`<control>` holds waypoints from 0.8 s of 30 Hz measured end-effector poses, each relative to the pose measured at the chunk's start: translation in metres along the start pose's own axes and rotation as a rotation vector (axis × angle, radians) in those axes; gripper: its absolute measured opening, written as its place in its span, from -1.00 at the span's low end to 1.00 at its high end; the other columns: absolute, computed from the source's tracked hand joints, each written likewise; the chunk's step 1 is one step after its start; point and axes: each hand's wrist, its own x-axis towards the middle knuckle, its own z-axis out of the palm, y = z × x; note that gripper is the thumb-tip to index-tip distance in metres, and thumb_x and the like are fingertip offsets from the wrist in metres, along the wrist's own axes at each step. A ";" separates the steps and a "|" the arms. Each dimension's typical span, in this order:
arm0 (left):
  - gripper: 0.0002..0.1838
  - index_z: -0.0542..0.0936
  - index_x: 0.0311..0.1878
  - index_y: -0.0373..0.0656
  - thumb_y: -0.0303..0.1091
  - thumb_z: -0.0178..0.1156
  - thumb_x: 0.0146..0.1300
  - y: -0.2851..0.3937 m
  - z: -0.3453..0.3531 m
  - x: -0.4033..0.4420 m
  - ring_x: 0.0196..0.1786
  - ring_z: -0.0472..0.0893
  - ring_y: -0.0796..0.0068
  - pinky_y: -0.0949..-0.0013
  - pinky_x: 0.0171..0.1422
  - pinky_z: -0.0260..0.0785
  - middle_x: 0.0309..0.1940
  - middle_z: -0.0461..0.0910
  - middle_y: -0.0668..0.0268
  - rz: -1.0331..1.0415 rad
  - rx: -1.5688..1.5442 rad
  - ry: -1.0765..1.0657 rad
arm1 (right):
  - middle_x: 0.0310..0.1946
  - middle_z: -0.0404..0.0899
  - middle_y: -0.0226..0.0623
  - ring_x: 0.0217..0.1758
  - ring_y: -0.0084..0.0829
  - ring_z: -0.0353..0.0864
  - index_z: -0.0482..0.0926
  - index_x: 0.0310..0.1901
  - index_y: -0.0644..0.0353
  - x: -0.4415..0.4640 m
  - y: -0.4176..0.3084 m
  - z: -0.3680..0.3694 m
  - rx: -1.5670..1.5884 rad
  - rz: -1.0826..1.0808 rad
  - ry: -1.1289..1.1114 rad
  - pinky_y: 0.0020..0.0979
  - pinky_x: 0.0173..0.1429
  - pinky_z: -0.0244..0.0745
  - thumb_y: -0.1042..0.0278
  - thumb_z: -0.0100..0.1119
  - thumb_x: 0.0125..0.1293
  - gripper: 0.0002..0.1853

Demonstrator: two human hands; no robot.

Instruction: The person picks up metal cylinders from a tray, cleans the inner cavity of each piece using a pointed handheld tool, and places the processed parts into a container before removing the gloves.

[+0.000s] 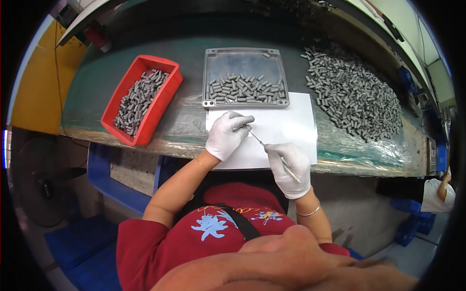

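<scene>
My left hand (226,136), in a white glove, is closed around a small grey cylinder (246,119); part of it is hidden by the fingers. A white-gloved right hand (290,169), mine, grips a thin metal pick-like tool (257,139) like a pen. The tool's tip points up and left to the left fingertips, at or close to the grey part; I cannot tell if it touches. Both hands are over a white paper sheet (297,127). Just beyond them, a clear shallow tray (233,62) has grey cylinders (245,89) in its near half.
To the left, a red bin (159,116) holds many grey cylinders. A large heap of grey cylinders (354,94) lies on the green table (187,48) at the right. At the far right edge, part of another person (439,194) shows. Below left are blue crates (119,182).
</scene>
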 end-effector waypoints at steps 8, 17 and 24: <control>-0.78 0.74 -0.12 -0.21 -0.58 0.43 0.13 0.000 0.002 -0.002 -0.19 0.72 0.46 0.45 -0.05 0.61 -0.20 0.67 0.25 -0.125 -0.171 0.034 | -0.46 0.65 -0.20 -0.43 -0.16 0.65 0.66 -0.27 0.21 -0.003 0.006 0.001 0.006 0.022 0.005 -0.25 -0.29 0.52 0.62 0.38 0.15 -0.86; -0.77 0.76 -0.13 -0.18 -0.51 0.47 0.11 -0.003 0.001 -0.001 -0.22 0.68 0.49 0.44 -0.12 0.55 -0.21 0.68 0.29 -0.086 -0.140 0.006 | -0.36 0.73 -0.19 -0.30 -0.26 0.75 0.68 -0.24 0.25 -0.005 0.008 -0.004 0.008 0.088 -0.051 -0.35 -0.17 0.61 0.57 0.27 0.33 -0.97; -0.76 0.77 -0.08 -0.17 -0.44 0.46 0.15 -0.001 0.001 0.002 -0.26 0.67 0.44 0.38 -0.13 0.52 -0.23 0.68 0.25 -0.037 -0.052 -0.003 | -0.44 0.67 -0.20 -0.42 -0.16 0.66 0.66 -0.25 0.23 -0.003 0.015 -0.001 0.032 0.046 -0.002 -0.26 -0.27 0.53 0.62 0.37 0.17 -0.87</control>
